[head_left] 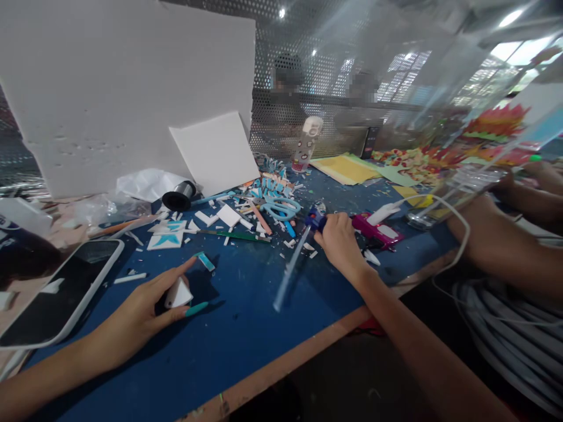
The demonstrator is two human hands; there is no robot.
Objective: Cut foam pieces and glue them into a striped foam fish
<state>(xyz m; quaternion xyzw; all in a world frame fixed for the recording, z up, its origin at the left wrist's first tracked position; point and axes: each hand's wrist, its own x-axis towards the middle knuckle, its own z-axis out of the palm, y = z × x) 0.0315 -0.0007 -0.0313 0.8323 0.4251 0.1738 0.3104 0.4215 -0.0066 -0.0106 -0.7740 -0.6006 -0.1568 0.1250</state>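
Right hand (342, 243) grips a blue glue gun (315, 219), likely light, best held by its handle; near left, half-open left hand (137, 312) curls around a white foam piece (179, 293), hold unclear.

The blue tool (315, 218) is held up, mostly covered, so only its front bit shows. A long see-through stick (291, 269) pokes out of it and slants down toward the near side (it looks blurry). Well to the left, a small white piece (178, 293) sits tipped, with part of it hidden. Just past it is a little blue strip (205, 262) with pale edges, lying slantwise on the blue table (233, 351).
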